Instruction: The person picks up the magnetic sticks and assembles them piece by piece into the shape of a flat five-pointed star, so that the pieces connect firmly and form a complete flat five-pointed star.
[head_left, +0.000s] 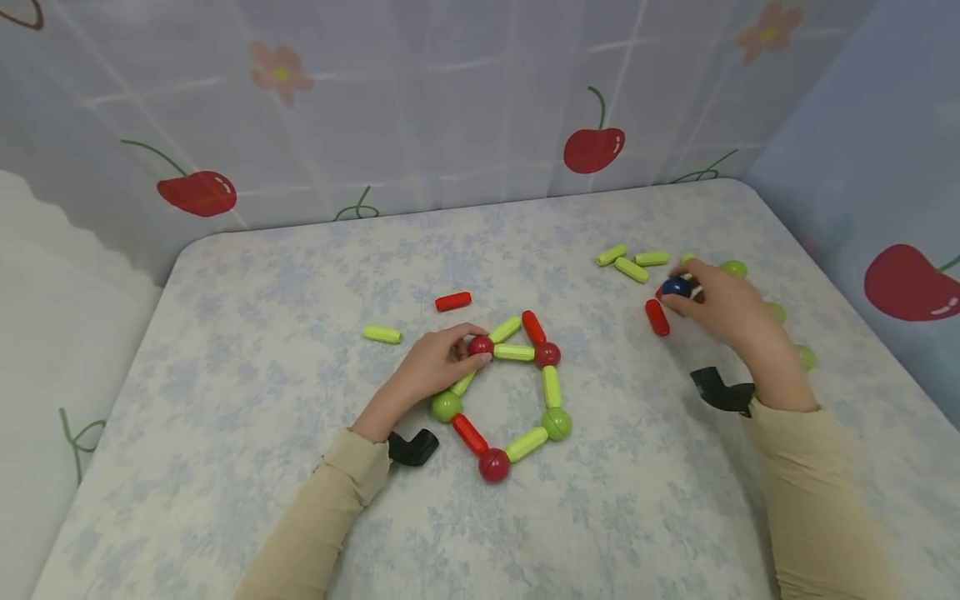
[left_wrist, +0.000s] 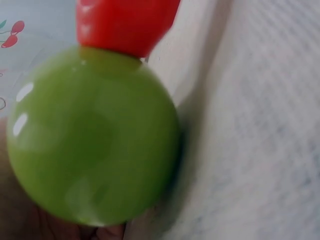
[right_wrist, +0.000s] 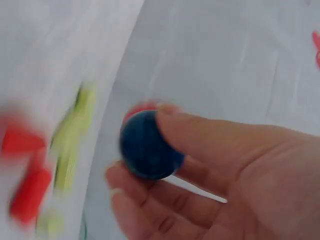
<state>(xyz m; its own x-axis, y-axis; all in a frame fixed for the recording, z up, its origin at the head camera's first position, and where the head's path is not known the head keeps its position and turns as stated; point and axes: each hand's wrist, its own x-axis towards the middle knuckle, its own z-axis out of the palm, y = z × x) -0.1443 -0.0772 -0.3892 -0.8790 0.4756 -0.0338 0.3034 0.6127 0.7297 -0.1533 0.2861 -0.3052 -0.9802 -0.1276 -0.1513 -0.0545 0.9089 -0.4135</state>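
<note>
My left hand (head_left: 429, 367) grips a red ball (head_left: 481, 346) at the upper left corner of a ring of balls and rods. Light green rods (head_left: 514, 352) and a red rod (head_left: 470, 435) link the ring's red and green balls. Two further rods, one light green (head_left: 506, 329) and one red (head_left: 534, 327), point away from its far side. In the left wrist view a green ball (left_wrist: 95, 137) with a red rod on it fills much of the picture. Over at the right, my right hand (head_left: 723, 302) pinches a dark blue ball (right_wrist: 150, 147); something red shows behind it.
Several loose light green rods (head_left: 631, 269) and a red rod (head_left: 657, 317) lie left of the right hand. Green balls (head_left: 806, 357) line the table's right side. Left of the ring's far end lie a red rod (head_left: 453, 302) and a light green rod (head_left: 382, 334).
</note>
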